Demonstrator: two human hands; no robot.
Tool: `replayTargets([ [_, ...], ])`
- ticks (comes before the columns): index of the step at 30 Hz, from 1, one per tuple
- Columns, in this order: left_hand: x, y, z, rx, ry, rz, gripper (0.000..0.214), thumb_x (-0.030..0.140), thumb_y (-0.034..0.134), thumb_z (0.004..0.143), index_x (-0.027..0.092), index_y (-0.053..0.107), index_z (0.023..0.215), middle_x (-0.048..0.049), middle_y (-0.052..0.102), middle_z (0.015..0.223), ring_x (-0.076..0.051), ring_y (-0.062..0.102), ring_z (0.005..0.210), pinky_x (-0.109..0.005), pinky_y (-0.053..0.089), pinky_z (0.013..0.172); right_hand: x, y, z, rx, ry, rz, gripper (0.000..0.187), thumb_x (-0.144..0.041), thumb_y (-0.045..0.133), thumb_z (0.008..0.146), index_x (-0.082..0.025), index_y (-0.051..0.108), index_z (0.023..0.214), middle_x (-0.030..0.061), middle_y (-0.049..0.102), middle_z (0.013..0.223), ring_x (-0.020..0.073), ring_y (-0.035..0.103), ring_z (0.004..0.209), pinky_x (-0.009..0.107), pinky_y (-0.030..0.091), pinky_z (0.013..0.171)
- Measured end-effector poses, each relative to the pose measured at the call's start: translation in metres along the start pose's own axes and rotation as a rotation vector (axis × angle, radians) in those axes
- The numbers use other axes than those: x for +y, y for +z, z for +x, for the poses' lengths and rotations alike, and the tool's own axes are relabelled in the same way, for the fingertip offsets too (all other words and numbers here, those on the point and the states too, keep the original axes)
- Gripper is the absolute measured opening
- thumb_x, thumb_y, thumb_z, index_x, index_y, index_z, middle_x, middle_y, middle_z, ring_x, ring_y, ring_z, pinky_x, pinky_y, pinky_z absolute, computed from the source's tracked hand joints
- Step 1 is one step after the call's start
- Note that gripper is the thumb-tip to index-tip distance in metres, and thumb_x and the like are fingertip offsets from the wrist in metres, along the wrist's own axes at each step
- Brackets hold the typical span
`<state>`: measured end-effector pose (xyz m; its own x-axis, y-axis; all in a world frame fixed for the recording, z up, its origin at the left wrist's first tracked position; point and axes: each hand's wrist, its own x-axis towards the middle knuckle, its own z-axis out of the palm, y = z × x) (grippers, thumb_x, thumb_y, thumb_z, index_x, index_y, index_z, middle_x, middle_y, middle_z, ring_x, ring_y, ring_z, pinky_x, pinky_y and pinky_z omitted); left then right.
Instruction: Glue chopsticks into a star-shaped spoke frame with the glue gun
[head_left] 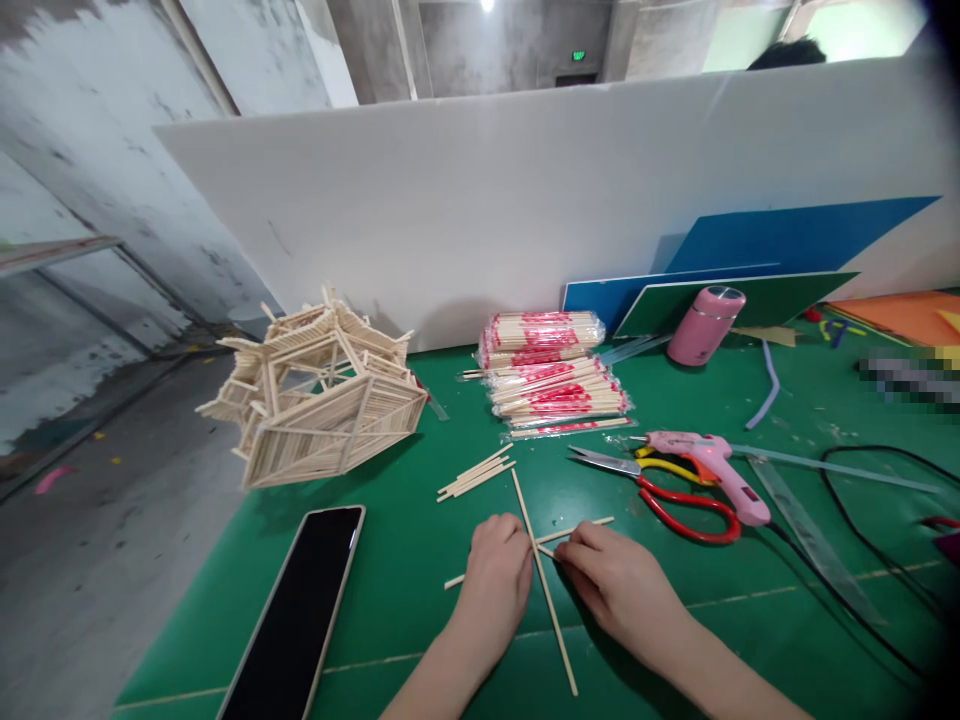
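Thin wooden chopsticks cross each other in front of me on the green table. One long chopstick [552,610] slants toward me between my hands, over a crossing chopstick [589,526] that passes beneath my left hand. My left hand [495,570] is closed at the crossing, its fingertips pinching the sticks there; the exact hold is partly hidden. Between thumb and fingers, my right hand [619,585] pinches the end of another chopstick [547,551] just right of the crossing. Several loose chopsticks [476,475] lie side by side beyond my left hand.
A slatted stick model [337,420] stands at left, above a phone [300,610]. Plastic-wrapped chopstick packs [555,390] lie ahead. To the right are scissors [686,515], a pink glue gun [724,470] with its cord, and a pink flask [705,328]. A white board [450,220] stands behind.
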<state>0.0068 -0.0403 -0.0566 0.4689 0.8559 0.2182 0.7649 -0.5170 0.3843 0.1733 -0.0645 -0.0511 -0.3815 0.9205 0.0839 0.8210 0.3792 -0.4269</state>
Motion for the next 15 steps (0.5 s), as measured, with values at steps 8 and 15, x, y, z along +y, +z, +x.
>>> replayTargets([
  [8,0.0,0.0011,0.0,-0.019,-0.014,0.005,0.021,0.011,0.037,0.078,0.016,0.054,0.065,-0.006,0.054,0.074,-0.017,0.047,0.07,-0.03,0.04,0.064,-0.0007,0.0028,-0.0001,0.018,0.008,0.01,0.021,-0.017,0.038,0.083,-0.023,0.058,0.085,0.0021,0.054,0.076,0.0125,0.052,0.069,0.021,0.036,0.061],
  [15,0.0,-0.0001,0.0,-0.049,-0.039,-0.01,0.02,0.011,0.038,0.078,0.015,0.054,0.066,-0.0065,0.054,0.075,-0.017,0.047,0.072,-0.031,0.039,0.065,-0.0004,0.003,-0.0016,0.009,0.015,0.057,0.019,-0.017,0.038,0.083,-0.023,0.057,0.086,0.0028,0.054,0.08,0.0142,0.051,0.074,0.023,0.037,0.064],
])
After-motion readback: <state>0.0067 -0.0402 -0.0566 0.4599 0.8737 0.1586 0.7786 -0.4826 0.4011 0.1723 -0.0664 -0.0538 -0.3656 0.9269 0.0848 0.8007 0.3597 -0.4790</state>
